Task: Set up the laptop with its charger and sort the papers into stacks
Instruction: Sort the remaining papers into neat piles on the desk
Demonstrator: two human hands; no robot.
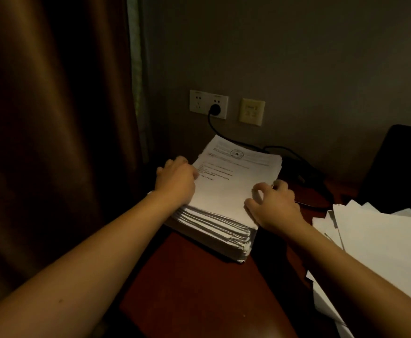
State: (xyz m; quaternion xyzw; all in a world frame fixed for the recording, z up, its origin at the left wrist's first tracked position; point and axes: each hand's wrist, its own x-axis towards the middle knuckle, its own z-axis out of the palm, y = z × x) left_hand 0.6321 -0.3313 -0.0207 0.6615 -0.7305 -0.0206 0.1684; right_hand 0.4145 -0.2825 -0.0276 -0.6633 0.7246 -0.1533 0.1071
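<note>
Sorting step: my left hand (177, 179) grips paper stack (226, 191) at desk (199, 289) back-left corner, right hand (276, 207) pinches its right edge. Next, I'd say: square the ragged sides.

only one camera, worn on the person's head. it looks forward and down at the desk (199, 289), facing the wall (297, 57) with the sockets (208, 104). it is close: the paper stack (226, 191), left hand (175, 182) and right hand (276, 207) fill the middle.
</note>
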